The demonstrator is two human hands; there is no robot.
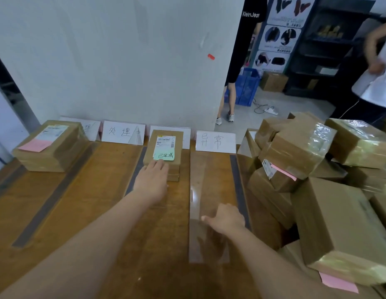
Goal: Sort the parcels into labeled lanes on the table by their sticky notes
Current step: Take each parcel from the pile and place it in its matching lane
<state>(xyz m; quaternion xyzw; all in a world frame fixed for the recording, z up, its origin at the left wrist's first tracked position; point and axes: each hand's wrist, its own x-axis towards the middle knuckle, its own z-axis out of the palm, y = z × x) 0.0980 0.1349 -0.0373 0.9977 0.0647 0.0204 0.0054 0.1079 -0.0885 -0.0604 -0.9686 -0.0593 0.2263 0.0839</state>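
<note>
Left grip (152,182): fingers straight and apart, nothing clasped; fingertips touched the near edge of the parcel with green sticky note (166,139), at the green sticky note (164,156) itself; forearm stretched across the worktop (90,201).
Right grip (225,219): fingers loosely curled downward, thumb out to the left, nothing held; it hung over the clear strip (198,186) in the lane in front of the "异常" card (215,141).
Parcel with green sticky note: lay flat on top of a short stack, in the third lane from the left, just in front of a white card (184,137) whose writing it hid; a printed label sat above the note.
"处理中" card (123,132): stood at the wall, heading the lane to the left.
Left stack (49,147): in the far-left lane, topped with a pink note (35,145).
Dark tape lines (53,197): ran between lanes.
Parcel heap (306,152): taped brown boxes piled unsorted at the right; two pink notes showed, the rest unreadable.
</note>
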